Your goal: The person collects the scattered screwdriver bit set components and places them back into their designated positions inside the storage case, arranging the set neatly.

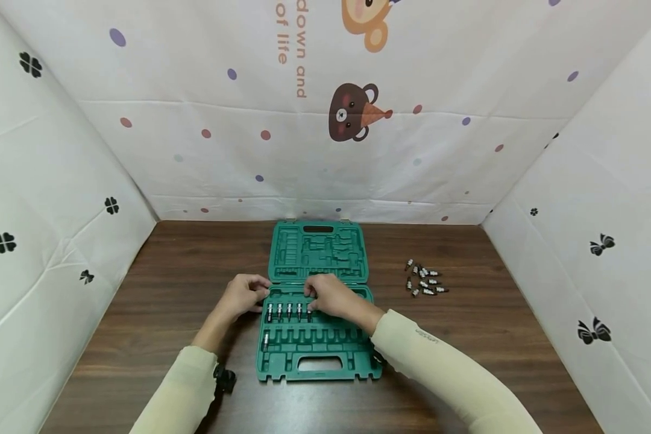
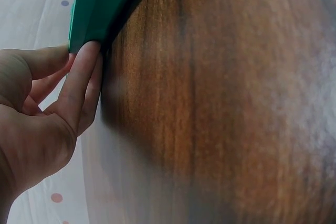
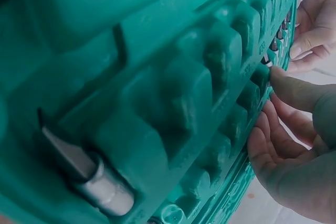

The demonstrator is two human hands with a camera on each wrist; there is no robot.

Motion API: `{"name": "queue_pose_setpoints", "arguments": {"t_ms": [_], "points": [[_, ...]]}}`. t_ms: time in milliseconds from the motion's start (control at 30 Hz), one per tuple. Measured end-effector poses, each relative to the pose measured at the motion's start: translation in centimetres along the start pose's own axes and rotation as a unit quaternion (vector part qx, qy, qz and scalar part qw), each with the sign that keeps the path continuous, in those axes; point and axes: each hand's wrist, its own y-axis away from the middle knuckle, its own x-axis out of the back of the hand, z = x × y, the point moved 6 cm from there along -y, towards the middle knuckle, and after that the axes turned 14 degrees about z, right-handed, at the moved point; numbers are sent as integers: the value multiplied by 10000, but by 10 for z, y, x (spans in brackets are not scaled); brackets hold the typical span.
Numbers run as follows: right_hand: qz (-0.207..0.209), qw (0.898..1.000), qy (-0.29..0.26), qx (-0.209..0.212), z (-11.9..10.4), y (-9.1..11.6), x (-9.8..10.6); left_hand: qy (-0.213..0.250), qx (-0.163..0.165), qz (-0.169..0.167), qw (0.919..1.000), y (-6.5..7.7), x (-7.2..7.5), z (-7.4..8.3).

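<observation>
A green tool case (image 1: 331, 375) lies unfolded on the table, its moulded lid at the back. My left hand (image 1: 241, 295) holds the case's left side near the hinge, thumb at the rim and fingers along the outer wall (image 2: 89, 19). My right hand (image 1: 333, 295) pinches a small bit socket (image 1: 310, 316) between thumb and fingers at the fifth slot of the upper row; the fingers partly hide it. To its left several silver bit sockets (image 1: 290, 311) sit upright in that row. One more bit socket (image 1: 266, 341) fills the leftmost slot of the lower row.
A loose cluster of bit sockets (image 1: 424, 282) lies on the dark wooden table (image 1: 466, 343), right of the case. White printed cloth walls (image 1: 249, 157) enclose the table at the back and both sides.
</observation>
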Motion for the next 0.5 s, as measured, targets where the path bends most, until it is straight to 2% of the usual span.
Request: {"name": "queue_pose_setpoints", "arguments": {"t_ms": [500], "points": [[63, 10000, -32, 1, 0, -3, -2, -11, 19, 53, 10000, 0, 1, -2]]}}
